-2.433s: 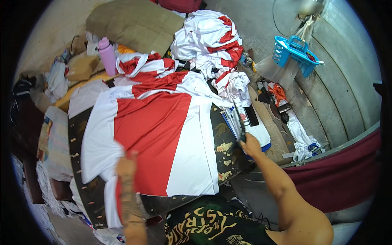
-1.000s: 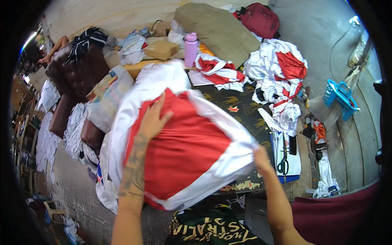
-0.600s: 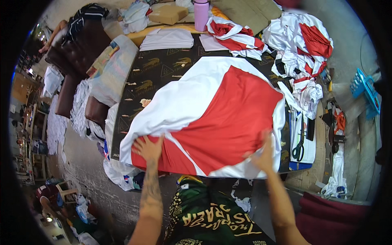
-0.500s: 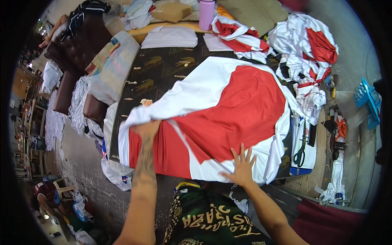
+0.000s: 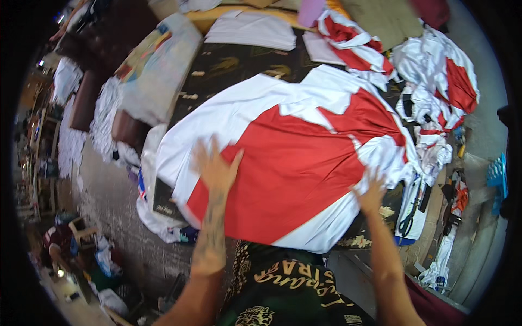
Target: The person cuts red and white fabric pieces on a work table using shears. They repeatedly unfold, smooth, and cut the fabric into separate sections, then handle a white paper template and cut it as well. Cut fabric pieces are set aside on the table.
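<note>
A large red and white fabric (image 5: 293,174) lies wrinkled over the dark, printed tabletop (image 5: 217,73). My left hand (image 5: 215,168), slightly blurred, is spread with fingers apart over the fabric's left half, where red meets white. My right hand (image 5: 371,190), also open and blurred, rests at the fabric's right edge. Neither appears to grip it. Black scissors (image 5: 406,220) lie on papers (image 5: 410,231) just right of that hand.
Folded white fabric (image 5: 250,35), more red and white bundles (image 5: 435,76) and a pink bottle (image 5: 307,13) line the back. A brown leather armchair (image 5: 81,98) stands left, a blue basket (image 5: 497,179) far right. A person in maroon (image 5: 57,242) is at lower left.
Both hands have let go and moved over the fabric, the left now higher and flatter. The fabric was lifted and turned, then spread, with more red now across its lower middle.
</note>
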Motion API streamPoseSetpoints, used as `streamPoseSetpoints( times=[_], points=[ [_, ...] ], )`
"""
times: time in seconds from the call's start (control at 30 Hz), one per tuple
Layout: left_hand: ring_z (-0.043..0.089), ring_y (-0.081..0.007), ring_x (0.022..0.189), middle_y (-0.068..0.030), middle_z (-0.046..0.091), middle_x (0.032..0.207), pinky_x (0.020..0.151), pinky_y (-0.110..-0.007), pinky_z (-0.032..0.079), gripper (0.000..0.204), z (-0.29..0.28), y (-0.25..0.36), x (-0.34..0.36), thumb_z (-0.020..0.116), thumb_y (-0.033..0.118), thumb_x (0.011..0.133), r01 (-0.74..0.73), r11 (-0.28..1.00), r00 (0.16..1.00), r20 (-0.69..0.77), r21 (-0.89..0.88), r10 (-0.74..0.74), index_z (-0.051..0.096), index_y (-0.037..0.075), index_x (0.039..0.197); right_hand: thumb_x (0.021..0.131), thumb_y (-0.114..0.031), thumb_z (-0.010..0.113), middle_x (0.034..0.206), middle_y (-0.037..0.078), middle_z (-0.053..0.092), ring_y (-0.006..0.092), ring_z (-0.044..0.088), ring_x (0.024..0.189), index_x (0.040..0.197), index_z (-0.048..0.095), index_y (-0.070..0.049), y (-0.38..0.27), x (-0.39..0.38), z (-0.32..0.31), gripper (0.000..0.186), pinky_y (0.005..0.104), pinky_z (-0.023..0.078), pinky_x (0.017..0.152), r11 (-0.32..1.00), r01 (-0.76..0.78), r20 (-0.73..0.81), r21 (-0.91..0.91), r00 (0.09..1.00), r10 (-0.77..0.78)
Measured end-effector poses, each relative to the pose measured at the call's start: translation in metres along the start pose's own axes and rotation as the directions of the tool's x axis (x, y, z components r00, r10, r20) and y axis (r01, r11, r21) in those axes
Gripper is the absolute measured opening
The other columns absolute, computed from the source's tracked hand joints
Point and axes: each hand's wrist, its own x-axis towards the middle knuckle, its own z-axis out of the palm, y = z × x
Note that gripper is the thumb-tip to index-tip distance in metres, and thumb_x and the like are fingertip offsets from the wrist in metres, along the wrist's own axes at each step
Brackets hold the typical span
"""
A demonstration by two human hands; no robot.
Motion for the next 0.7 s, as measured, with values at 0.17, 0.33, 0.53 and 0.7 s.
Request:
streamPoseSetpoints(
  times=[0.17,0.33,0.53,0.7],
  points=[
    [0.048,-0.0385,0.148,-0.0163,0.053,0.161,0.123,-0.055,0.034,0.073,0.008,-0.021,0.179,0.056,0.060,0.104,-0.427,0.903,0.904,-0.029,-0.052,0.426,0.047,0.018,0.163,0.082,-0.050,0.089,0.166,0.022,0.045,0.0470,0.040,0.153,0.164,0.041,-0.007,0.117,0.118,-0.030,0.104,0.0539,0.034,0.125,0.888,0.380,-0.365,0.258,0.890,-0.274],
    [0.041,-0.0362,0.154,-0.0202,0.047,0.164,0.128,-0.059,0.025,0.067,-0.010,0.008,0.114,0.048,0.050,0.111,-0.490,0.869,0.852,0.173,-0.071,0.495,0.042,0.007,0.163,0.081,-0.058,0.089,0.164,0.024,0.043,0.0441,0.040,0.152,0.160,0.042,0.001,0.050,0.107,0.009,0.109,0.0470,0.033,0.127,0.939,-0.061,-0.352,0.339,0.917,0.187],
    [0.052,-0.0330,0.146,-0.0233,0.053,0.159,0.120,-0.044,0.043,0.060,0.023,0.005,-0.042,0.066,0.030,0.106,0.061,0.588,0.989,0.127,-0.806,0.072,0.052,-0.001,0.155,0.105,-0.022,0.062,0.126,0.021,0.065,0.0338,0.062,0.122,0.131,0.061,0.003,-0.072,-0.085,-0.062,0.036,0.0453,0.048,0.107,0.366,0.428,-0.107,0.827,0.757,-0.644],
    [0.051,-0.0321,0.147,-0.0204,0.053,0.160,0.121,-0.044,0.040,0.060,0.048,0.056,-0.118,0.060,0.036,0.108,0.771,-0.235,0.581,0.805,-0.592,-0.122,0.052,0.001,0.156,0.095,-0.020,0.080,0.123,0.019,0.068,0.0307,0.065,0.121,0.122,0.065,-0.001,-0.035,-0.090,-0.086,0.036,0.0449,0.049,0.106,-0.036,-0.037,0.032,0.999,0.993,-0.114]
  ],
)
